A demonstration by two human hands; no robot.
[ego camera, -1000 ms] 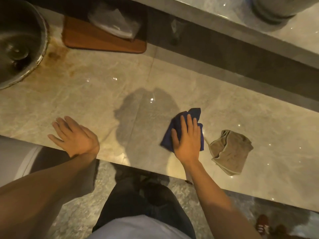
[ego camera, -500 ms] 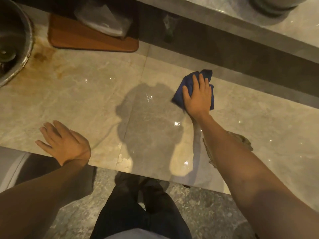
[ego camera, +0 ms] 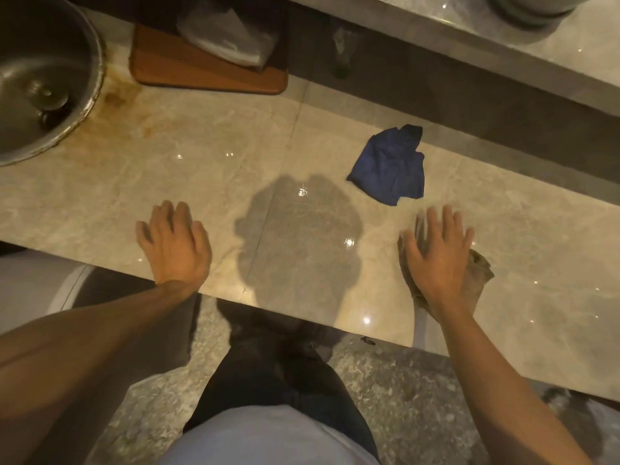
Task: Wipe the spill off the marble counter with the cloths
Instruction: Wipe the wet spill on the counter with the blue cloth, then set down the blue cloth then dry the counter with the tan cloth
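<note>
A crumpled blue cloth (ego camera: 391,169) lies loose on the beige marble counter (ego camera: 201,162), toward the back, with no hand on it. My right hand (ego camera: 439,260) is spread flat, fingers apart, over a tan cloth (ego camera: 478,271) near the counter's front edge. Most of that cloth is hidden under the palm, and the fingers are not curled around it. My left hand (ego camera: 174,246) rests flat and spread on the bare counter at the front left. The marble between my hands is glossy and shadowed.
A round metal sink (ego camera: 40,78) is set in the counter at far left, with a rusty stain (ego camera: 117,99) beside it. A wooden board (ego camera: 208,73) carrying a plastic bag (ego camera: 228,38) sits at the back. A raised stone ledge (ego camera: 503,65) runs behind.
My right hand pushed the blue cloth away toward the back, let go of it, and came back to the tan cloth. My left hand stayed flat on the counter.
</note>
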